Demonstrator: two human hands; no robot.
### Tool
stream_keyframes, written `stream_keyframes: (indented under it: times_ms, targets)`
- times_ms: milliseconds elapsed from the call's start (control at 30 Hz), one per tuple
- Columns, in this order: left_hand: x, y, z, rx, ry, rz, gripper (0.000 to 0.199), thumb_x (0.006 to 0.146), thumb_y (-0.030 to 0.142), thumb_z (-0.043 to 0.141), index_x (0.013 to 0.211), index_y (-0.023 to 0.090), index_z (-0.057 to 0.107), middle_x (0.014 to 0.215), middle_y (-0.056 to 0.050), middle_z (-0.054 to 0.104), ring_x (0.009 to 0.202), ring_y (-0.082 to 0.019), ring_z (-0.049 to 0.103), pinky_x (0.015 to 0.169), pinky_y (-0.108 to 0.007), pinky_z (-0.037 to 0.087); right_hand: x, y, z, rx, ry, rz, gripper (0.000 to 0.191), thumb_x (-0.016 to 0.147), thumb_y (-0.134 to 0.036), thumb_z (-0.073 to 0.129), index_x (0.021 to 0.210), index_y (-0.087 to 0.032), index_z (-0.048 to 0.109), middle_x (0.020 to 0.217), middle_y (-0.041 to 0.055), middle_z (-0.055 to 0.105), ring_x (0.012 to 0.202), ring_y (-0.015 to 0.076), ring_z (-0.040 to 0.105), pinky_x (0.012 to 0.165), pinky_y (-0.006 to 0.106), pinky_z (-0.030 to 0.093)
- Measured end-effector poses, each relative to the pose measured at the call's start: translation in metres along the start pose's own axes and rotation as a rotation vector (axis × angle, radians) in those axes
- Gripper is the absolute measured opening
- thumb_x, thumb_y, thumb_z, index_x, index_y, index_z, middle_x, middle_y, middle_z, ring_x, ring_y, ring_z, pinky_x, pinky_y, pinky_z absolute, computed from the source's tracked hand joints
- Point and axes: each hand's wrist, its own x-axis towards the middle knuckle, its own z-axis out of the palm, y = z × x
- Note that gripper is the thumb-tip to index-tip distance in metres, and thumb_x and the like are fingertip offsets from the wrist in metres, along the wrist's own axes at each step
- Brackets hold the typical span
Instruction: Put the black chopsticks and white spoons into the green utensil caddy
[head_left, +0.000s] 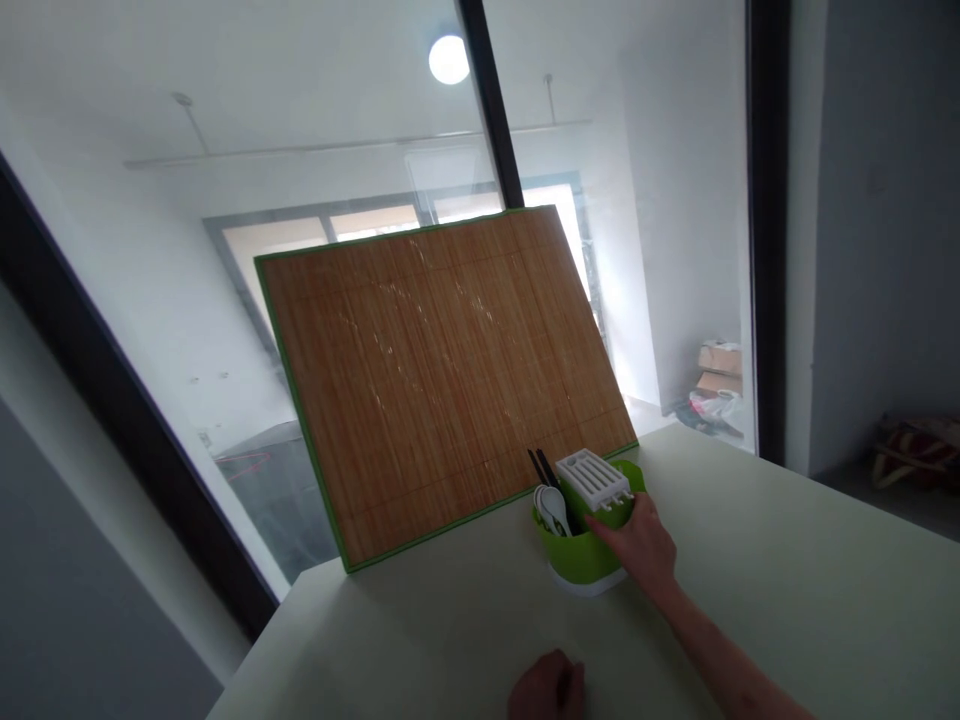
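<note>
A green utensil holder (581, 560) with a white base stands on the table, in front of a leaning bamboo mat. My right hand (646, 545) grips its right side, the thumb across the front and the other fingers partly hidden behind the rim. A white slotted rack (596, 478) sits tilted on top of the holder. White spoons (552, 508) and black chopsticks (544, 467) stand in its left compartment. Nearer to me, my left hand (546, 688) is curled in a loose fist at the table's front, cut off by the bottom edge, with nothing visible in it.
The brown bamboo mat (450, 380) with green edging leans back against a glass pane. The pale table (787, 560) extends to the right. Dark window frames (769, 230) border the glass. Cardboard boxes (720, 368) lie beyond it, and a bundle (915, 450) lies at far right.
</note>
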Motion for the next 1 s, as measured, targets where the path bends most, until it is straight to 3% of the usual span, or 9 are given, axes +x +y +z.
stream_keyframes:
  times_ms: [167, 467, 700, 800, 867, 933, 1000]
  targets:
    - [0.001, -0.004, 0.001, -0.119, 0.059, -0.046, 0.033, 0.083, 0.042, 0.038, 0.059, 0.02, 0.045, 0.054, 0.001, 0.045, 0.054, -0.013, 0.042, 0.055, -0.024, 0.03, -0.026, -0.011, 0.004, 0.017, 0.027, -0.026, 0.069, 0.069, -0.074, 0.045, 0.109, -0.018, 0.039, 0.105, 0.0099, 0.056, 0.084, 0.0276, 0.062, 0.056, 0.034, 0.042]
    - [-0.001, 0.001, -0.01, -0.315, 0.115, -0.093, 0.034, 0.083, 0.043, 0.04, 0.058, 0.019, 0.038, 0.054, 0.003, 0.038, 0.054, -0.011, 0.035, 0.053, -0.024, 0.026, -0.05, -0.015, 0.004, 0.018, 0.056, -0.139, 0.069, 0.076, -0.07, 0.041, 0.119, -0.017, 0.033, 0.111, 0.013, 0.053, 0.088, 0.0286, 0.061, 0.054, 0.032, 0.042]
    - [-0.01, 0.006, -0.017, -0.466, 0.281, -0.119, 0.038, 0.084, 0.045, 0.043, 0.058, 0.019, 0.039, 0.055, 0.003, 0.038, 0.055, -0.011, 0.036, 0.052, -0.022, 0.027, -0.061, -0.018, -0.003, 0.079, 0.026, -0.191, 0.073, 0.077, -0.07, 0.042, 0.125, -0.016, 0.031, 0.11, 0.014, 0.051, 0.088, 0.0294, 0.06, 0.053, 0.033, 0.044]
    - [-0.008, 0.005, -0.03, -0.542, 0.398, -0.157, 0.038, 0.084, 0.049, 0.042, 0.063, 0.018, 0.048, 0.059, 0.001, 0.047, 0.059, -0.012, 0.044, 0.055, -0.022, 0.034, -0.067, -0.003, -0.003, 0.221, 0.015, -0.224, 0.069, 0.08, -0.064, 0.042, 0.13, -0.018, 0.028, 0.115, 0.0133, 0.048, 0.092, 0.028, 0.057, 0.055, 0.033, 0.047]
    - [0.002, 0.004, -0.047, -0.561, 0.485, -0.184, 0.037, 0.083, 0.051, 0.043, 0.078, 0.018, 0.056, 0.071, -0.003, 0.056, 0.066, -0.014, 0.051, 0.061, -0.023, 0.04, -0.075, 0.013, 0.0, 0.345, 0.021, -0.245, 0.059, 0.084, -0.057, 0.041, 0.129, -0.02, 0.03, 0.115, 0.0117, 0.048, 0.086, 0.0233, 0.057, 0.056, 0.031, 0.048]
    - [0.02, 0.005, -0.068, -0.545, 0.551, -0.215, 0.043, 0.08, 0.053, 0.047, 0.1, 0.017, 0.057, 0.091, -0.007, 0.061, 0.076, -0.017, 0.056, 0.068, -0.025, 0.044, -0.084, 0.031, 0.003, 0.44, 0.021, -0.286, 0.048, 0.086, -0.05, 0.041, 0.123, -0.02, 0.036, 0.109, 0.0096, 0.049, 0.072, 0.0173, 0.056, 0.055, 0.029, 0.048]
    - [0.045, 0.009, -0.088, -0.489, 0.558, -0.25, 0.057, 0.075, 0.055, 0.053, 0.116, 0.015, 0.052, 0.108, -0.012, 0.059, 0.088, -0.02, 0.057, 0.076, -0.028, 0.045, -0.094, 0.044, 0.008, 0.472, -0.001, -0.375, 0.038, 0.088, -0.043, 0.042, 0.118, -0.021, 0.04, 0.107, 0.0087, 0.049, 0.069, 0.0156, 0.055, 0.058, 0.028, 0.048]
